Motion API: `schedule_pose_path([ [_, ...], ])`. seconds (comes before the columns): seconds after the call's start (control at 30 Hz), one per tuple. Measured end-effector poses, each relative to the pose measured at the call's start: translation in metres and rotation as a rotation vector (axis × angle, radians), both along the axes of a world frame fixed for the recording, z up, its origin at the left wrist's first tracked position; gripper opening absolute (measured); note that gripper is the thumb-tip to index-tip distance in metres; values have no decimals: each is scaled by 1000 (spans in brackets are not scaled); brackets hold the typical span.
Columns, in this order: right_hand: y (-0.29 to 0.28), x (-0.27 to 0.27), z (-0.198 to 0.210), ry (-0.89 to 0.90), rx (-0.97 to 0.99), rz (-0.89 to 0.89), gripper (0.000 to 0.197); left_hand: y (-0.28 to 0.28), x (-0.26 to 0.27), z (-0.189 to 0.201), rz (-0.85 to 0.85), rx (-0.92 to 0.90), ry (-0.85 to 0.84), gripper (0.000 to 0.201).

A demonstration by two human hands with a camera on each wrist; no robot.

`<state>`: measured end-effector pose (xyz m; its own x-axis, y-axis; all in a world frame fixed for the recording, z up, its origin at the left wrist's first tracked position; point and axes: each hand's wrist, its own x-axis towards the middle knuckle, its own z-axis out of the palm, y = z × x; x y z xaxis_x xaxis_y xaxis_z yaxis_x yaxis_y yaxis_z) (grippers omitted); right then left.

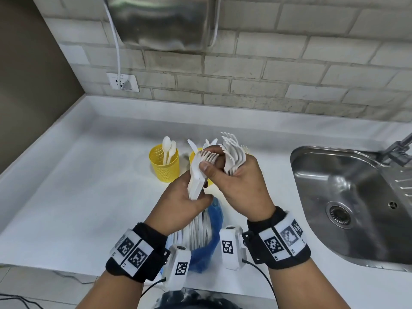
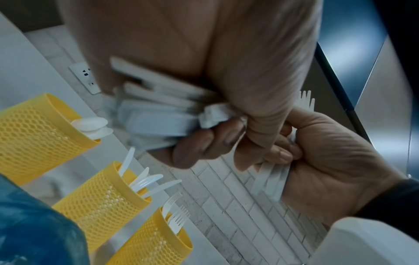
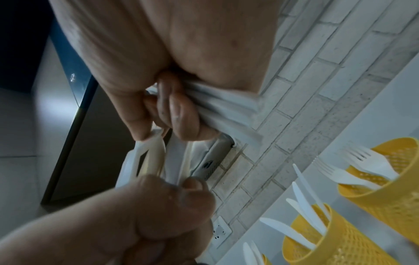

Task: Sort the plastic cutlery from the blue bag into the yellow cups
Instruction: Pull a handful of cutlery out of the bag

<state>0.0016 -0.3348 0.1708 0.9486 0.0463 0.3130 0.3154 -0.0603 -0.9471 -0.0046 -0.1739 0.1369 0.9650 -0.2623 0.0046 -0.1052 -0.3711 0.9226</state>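
Observation:
My left hand [image 1: 197, 194] grips a bundle of white plastic cutlery [image 1: 194, 175] by the handles, above the blue bag [image 1: 215, 221]. My right hand [image 1: 209, 159] holds a fan of forks [image 1: 233, 150] in its curled fingers, and its thumb and fingertips pinch the fork heads at the top of the left bundle. Three yellow mesh cups stand behind: the spoon cup [image 1: 165, 166], the knife cup [image 2: 102, 200] and the fork cup [image 2: 154, 238]. In the head view my hands hide most of the knife cup and the fork cup. More white cutlery [image 1: 200, 233] lies in the bag.
A steel sink [image 1: 298, 166] with a tap [image 1: 399, 146] is set into the white counter [image 1: 66, 197] at the right. The tiled wall behind has a socket [image 1: 122, 82] with a cable and a metal box [image 1: 160, 23]. The counter's front edge is near my wrists.

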Motion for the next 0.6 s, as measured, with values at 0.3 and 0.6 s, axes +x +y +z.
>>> schedule_pose_path([
  [0.3,-7,-4,2,-2,305,5,5,-5,-7,9,26,-81,-5,47],
  [0.6,-31,-3,10,165,748,-3,12,-9,-13,11,3,-144,2,31],
])
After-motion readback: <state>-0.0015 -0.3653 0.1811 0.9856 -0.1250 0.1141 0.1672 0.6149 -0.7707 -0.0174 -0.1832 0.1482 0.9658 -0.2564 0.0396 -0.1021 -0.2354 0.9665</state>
